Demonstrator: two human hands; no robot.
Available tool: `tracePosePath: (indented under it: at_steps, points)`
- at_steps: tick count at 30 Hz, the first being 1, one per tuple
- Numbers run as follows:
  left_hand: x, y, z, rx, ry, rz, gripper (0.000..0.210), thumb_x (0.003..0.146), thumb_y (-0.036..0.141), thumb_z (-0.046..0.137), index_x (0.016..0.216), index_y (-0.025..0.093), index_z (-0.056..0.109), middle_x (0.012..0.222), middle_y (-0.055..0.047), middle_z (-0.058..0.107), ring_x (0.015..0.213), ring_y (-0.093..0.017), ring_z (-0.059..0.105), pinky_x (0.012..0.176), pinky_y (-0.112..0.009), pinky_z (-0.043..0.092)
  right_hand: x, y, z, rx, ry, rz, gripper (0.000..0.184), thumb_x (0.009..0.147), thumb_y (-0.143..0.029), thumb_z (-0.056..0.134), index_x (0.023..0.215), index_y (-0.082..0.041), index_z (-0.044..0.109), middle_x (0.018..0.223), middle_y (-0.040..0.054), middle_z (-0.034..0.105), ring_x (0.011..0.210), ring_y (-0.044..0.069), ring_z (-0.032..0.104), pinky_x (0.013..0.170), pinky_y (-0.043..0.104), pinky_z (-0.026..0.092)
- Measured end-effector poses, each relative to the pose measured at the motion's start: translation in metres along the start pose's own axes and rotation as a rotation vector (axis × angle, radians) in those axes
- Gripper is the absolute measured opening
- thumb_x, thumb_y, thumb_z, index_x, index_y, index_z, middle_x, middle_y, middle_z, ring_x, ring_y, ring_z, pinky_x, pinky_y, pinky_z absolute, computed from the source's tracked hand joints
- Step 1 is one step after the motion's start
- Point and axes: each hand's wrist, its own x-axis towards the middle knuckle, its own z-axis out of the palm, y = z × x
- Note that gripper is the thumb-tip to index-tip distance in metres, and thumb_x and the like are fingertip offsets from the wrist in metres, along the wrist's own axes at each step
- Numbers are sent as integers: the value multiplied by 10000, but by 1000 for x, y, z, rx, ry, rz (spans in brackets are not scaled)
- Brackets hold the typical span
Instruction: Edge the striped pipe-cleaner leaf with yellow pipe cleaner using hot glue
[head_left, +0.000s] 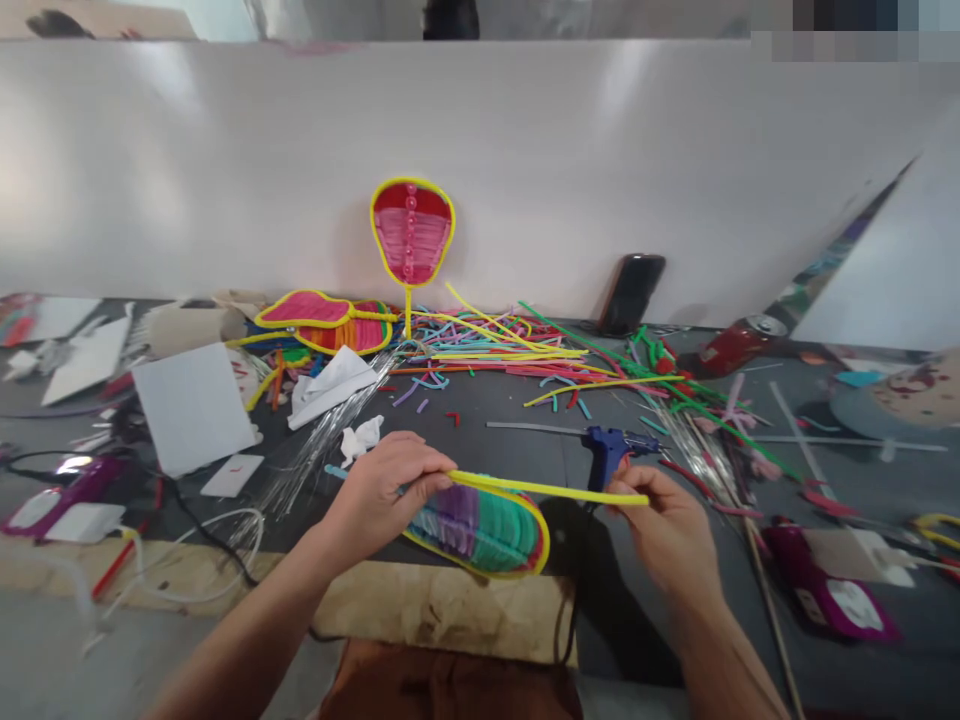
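A straight yellow pipe cleaner (pixel 540 488) stretches between my two hands, above the table's near edge. My left hand (pixel 397 490) pinches its left end between thumb and fingers. At the other end, my right hand (pixel 660 520) closes on it with the fingertips. Beneath it is an oval pipe-cleaner panel (pixel 491 535), striped blue, purple, teal and red, with a yellow border. My left hand covers part of the panel's left end; whether it touches the panel I cannot tell. Just beyond my right hand lies a blue hot glue gun (pixel 606 452), a clear glue stick in it.
Loose colored pipe cleaners (pixel 510 350) are heaped along the back. A pink fan-shaped piece (pixel 412 235) stands against the white partition (pixel 525 150), near a phone (pixel 634 293). A drink can (pixel 742 343) lies tilted at right. White paper (pixel 193 408) and cords are at left.
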Motion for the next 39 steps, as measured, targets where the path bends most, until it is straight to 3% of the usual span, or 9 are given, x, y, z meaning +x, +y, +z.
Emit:
tracePosePath:
  at_steps: [5,8,14,19,22,28,34,37,39]
  points:
    - [-1,-2,-2,21,4,-31,137,907,240,566,867,187,686,770,-10,733,785,-160,657,827,-284,500,0,4,-5,87,79,106,265,603,-372,848,694,-174,697,801,34,716,602,109,620,540,196,508]
    - [-2,-3,-3,42,-1,-71,150,898,254,569,850,196,698,768,-2,735,800,-164,663,869,-294,497,0,4,1,166,88,124,350,585,-476,835,730,-191,694,747,25,705,545,99,598,494,200,504]
    - [-4,-13,0,14,-1,-120,135,867,284,590,863,216,706,786,1,737,833,-180,664,829,-281,510,-5,5,1,90,102,102,378,611,-519,790,694,-193,617,672,7,637,537,107,565,502,232,491]
    - [0,-10,2,-19,16,-93,119,868,280,600,863,214,699,781,5,728,798,-167,661,770,-254,508,-16,8,-12,-157,190,24,415,615,-534,761,644,-212,501,671,-11,593,588,138,561,587,282,482]
    - [4,-5,2,-49,-4,-74,110,873,250,600,864,201,698,785,-5,722,801,-160,652,753,-244,504,-15,7,-21,-344,242,-20,395,572,-462,799,756,-223,544,705,-9,603,634,176,570,626,308,465]
    - [0,-2,0,-141,-35,22,99,892,214,592,866,181,682,778,-16,724,800,-154,646,809,-271,487,12,10,-9,-1179,131,-30,499,796,-514,559,1158,-174,515,964,120,694,784,269,680,673,357,478]
    - [-9,-7,0,-298,-33,66,195,925,296,554,859,166,683,759,-32,728,726,-138,661,860,-302,482,30,10,9,-1294,168,31,552,779,-441,584,1237,-145,498,904,152,712,725,307,690,648,398,486]
    - [-12,-10,1,-337,-56,50,201,921,309,559,868,166,691,760,-38,726,752,-148,651,861,-307,483,23,4,3,-1326,213,48,561,803,-416,520,1280,-122,492,913,170,705,720,323,678,659,438,483]
    - [-12,-11,3,-370,-75,46,194,921,302,559,884,166,693,764,-42,722,763,-152,645,861,-307,484,14,-3,-4,-1209,240,8,582,793,-444,518,1283,-131,501,912,146,698,718,303,665,657,429,492]
